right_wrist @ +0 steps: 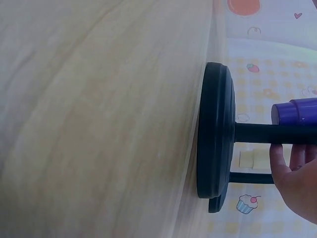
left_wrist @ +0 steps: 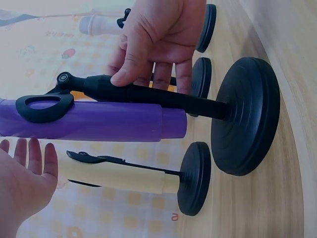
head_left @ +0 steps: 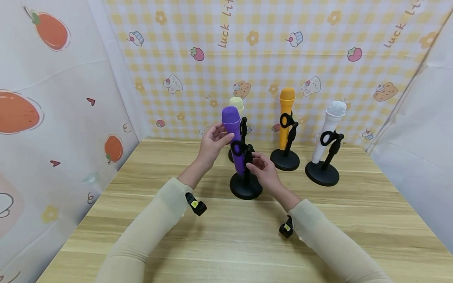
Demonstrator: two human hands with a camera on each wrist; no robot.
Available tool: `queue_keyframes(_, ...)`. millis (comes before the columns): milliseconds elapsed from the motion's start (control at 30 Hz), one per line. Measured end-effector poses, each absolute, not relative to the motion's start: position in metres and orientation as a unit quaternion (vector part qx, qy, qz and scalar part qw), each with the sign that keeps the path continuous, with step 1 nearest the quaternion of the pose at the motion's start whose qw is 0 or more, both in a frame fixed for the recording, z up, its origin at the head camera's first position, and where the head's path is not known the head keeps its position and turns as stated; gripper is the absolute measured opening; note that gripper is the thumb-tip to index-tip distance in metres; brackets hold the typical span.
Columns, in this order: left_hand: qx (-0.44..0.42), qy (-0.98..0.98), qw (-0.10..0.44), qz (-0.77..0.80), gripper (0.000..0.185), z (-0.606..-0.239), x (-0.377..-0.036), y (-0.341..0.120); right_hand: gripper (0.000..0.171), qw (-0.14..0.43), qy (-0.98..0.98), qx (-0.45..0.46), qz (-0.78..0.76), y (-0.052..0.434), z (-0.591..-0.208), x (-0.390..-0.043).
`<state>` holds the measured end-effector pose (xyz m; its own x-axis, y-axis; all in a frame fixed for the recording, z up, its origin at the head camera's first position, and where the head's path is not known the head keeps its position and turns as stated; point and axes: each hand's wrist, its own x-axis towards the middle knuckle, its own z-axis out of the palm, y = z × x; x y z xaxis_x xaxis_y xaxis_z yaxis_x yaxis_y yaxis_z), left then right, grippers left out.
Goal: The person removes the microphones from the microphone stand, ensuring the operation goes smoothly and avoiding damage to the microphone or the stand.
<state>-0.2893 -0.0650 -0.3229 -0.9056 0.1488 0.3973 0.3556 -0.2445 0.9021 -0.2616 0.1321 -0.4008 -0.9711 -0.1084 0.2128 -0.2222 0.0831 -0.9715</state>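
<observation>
A: What is nearest on the wooden table (head_left: 226, 243)?

B: Both sleeved forearms. Just past them, the right hand (head_left: 263, 169) curls its fingers round the post of the black stand (head_left: 245, 184).

A: And the purple microphone (head_left: 234, 135)?

B: It sits upright in that stand's clip, mid-table. The left hand (head_left: 213, 141) touches its upper body, fingers fairly straight and spread.

A: Behind it?

B: A pale yellow microphone (head_left: 237, 104) just behind, then an orange microphone (head_left: 286, 116) and a white microphone (head_left: 329, 127) to the right, each on its own stand.
</observation>
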Motion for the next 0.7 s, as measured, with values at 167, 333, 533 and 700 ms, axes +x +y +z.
queue_keyframes(167, -0.205, -0.615, 0.071, -0.758, 0.035, -0.322, -0.291, -0.062, 0.035, 0.045, -0.734, 0.119, 0.667, 0.132, -0.402, -0.262)
queue_keyframes(333, -0.200, -0.620, 0.079, -0.755, 0.038, -0.321, -0.292, -0.059, 0.034, 0.048, -0.738, 0.122, 0.662, 0.132, -0.402, -0.262)
queue_keyframes(533, -0.184, -0.623, 0.089, -0.755, 0.038, -0.319, -0.290, -0.055, 0.034, 0.052, -0.740, 0.123, 0.660, 0.131, -0.401, -0.261)
queue_keyframes(700, -0.174, -0.632, 0.096, -0.749, 0.039, -0.320, -0.290, -0.053, 0.034, 0.054, -0.740, 0.124, 0.659, 0.132, -0.402, -0.262)
